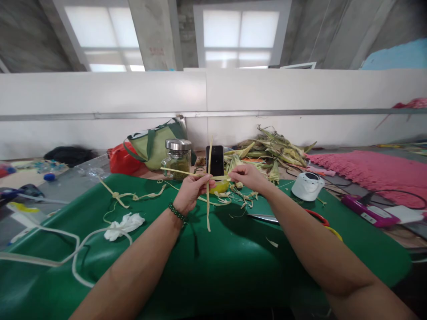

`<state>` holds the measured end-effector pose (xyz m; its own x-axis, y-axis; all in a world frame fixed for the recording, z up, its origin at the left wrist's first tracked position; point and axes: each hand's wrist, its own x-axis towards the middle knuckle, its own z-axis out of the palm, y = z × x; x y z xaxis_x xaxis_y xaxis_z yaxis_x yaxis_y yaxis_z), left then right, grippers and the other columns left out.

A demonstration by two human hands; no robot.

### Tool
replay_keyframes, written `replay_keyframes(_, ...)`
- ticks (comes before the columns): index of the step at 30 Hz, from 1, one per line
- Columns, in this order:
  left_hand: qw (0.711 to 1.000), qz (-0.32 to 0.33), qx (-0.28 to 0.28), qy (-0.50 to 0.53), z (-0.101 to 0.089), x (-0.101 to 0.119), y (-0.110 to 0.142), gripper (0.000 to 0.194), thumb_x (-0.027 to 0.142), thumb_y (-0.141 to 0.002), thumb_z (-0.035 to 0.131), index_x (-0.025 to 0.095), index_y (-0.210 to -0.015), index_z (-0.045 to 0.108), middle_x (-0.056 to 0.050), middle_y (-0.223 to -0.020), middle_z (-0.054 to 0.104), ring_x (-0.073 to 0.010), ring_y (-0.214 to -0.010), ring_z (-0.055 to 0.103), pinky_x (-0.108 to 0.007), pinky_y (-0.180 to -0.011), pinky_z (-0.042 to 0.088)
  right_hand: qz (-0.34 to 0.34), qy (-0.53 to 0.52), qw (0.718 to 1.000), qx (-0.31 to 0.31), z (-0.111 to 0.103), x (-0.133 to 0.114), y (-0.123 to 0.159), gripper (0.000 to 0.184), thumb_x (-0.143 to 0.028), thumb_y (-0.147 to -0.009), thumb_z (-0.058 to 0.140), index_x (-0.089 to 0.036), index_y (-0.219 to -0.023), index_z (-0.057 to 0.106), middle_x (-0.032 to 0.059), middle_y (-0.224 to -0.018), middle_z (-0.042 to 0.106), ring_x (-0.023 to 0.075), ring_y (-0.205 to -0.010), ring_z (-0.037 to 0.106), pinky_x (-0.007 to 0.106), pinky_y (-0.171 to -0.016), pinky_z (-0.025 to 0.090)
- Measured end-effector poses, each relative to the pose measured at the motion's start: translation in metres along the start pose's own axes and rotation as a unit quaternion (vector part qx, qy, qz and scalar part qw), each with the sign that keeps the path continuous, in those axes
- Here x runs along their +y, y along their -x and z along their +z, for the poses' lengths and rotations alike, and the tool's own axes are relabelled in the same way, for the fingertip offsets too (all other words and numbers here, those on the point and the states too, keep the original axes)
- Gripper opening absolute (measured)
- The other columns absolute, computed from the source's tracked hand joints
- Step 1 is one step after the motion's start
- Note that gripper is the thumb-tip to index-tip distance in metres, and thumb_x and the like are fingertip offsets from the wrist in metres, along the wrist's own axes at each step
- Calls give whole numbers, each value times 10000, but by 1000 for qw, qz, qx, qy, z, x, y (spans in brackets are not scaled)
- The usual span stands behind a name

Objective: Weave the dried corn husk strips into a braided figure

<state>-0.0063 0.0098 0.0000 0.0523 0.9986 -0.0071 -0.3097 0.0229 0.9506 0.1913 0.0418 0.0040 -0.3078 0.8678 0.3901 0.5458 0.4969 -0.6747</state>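
Two pale yellow corn husk strips cross each other above the green mat point(233, 266). One husk strip point(208, 209) stands upright in view; the other husk strip point(176, 171) runs sideways. My left hand point(191, 191), with a green bead bracelet point(176, 212) at the wrist, is closed in a pinch on the crossing. My right hand point(248, 177) pinches the right end of the sideways strip. Behind them a phone point(217, 161) stands upright, partly covered by the upright strip. Under my right forearm lie scissors point(267, 218), partly hidden, with red and yellow handles.
A glass jar point(178, 158) with a metal lid stands behind my left hand, by a green bag point(150, 146). Dry corn husks point(276, 149) pile up at the back. A knotted husk piece point(116, 195), crumpled tissue point(125, 226) and white cord point(77, 262) lie left. A purple power strip point(370, 211) is right.
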Motion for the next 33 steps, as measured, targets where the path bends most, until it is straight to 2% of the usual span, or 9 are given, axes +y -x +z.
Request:
replay_keyframes(3,1000,21,-4,14,-2,2,0,180,203,-617,760,116,-707,629,-33,-584,671,-113,-565,636,-148,-449,421,-23,39,991,125,-1,4,-2,330,-385,-803,473,-149,-615,606,-18,-504,468,103,-504,408,230,-494,286)
replay_keyframes(6,1000,11,-13,-7,-1,1,1,173,204,-619,757,108,-678,624,-39,-573,666,-114,-547,631,-153,-444,422,-44,21,982,184,2,1,-2,371,-400,-846,430,-149,-679,646,11,-579,567,134,-580,502,246,-559,348)
replay_keyframes(12,997,-27,-61,-43,2,-3,5,102,163,-662,717,98,-709,654,-52,-582,675,-137,-557,641,-218,-556,508,-126,104,984,73,19,-12,6,308,-408,-826,529,-173,-685,669,36,-705,674,167,-702,574,294,-712,380)
replay_keyframes(15,998,-28,-54,-35,3,0,7,90,139,-680,696,94,-751,666,-54,-589,677,-133,-566,643,-220,-584,517,-133,159,975,87,21,-9,5,169,-307,-796,586,-178,-743,681,45,-771,697,188,-757,578,323,-776,367)
replay_keyframes(18,998,-40,-44,-33,3,2,8,106,123,-681,686,91,-781,674,-64,-615,688,-139,-583,650,-225,-585,517,-121,145,975,119,20,-7,4,183,-246,-829,521,-165,-777,677,62,-798,696,187,-757,576,308,-742,385)
replay_keyframes(23,990,-27,-90,-102,2,-3,7,123,169,-634,706,115,-745,700,-55,-612,692,-158,-603,650,-223,-557,491,-113,39,990,73,24,-20,9,208,-304,-807,538,-167,-716,666,45,-750,672,167,-737,579,277,-714,401)
replay_keyframes(27,974,-7,-114,-197,3,-7,8,65,182,-646,667,134,-646,710,-41,-558,674,-136,-551,611,-193,-500,432,-40,-65,997,19,29,-27,13,228,-331,-753,560,-152,-628,623,8,-622,602,124,-615,521,241,-605,387)
replay_keyframes(31,962,26,-115,-245,6,-6,11,73,158,-635,657,145,-572,692,-35,-522,656,-142,-514,586,-212,-490,428,24,-173,985,4,31,-24,10,236,-363,-683,595,-143,-599,603,-17,-557,542,101,-556,465,234,-551,362)
replay_keyframes(33,960,35,-118,-251,7,-3,14,84,157,-638,657,147,-559,683,-36,-519,653,-142,-506,577,-217,-487,426,58,-242,968,32,30,-21,7,214,-358,-636,630,-144,-616,620,-9,-578,572,106,-576,490,240,-573,384)
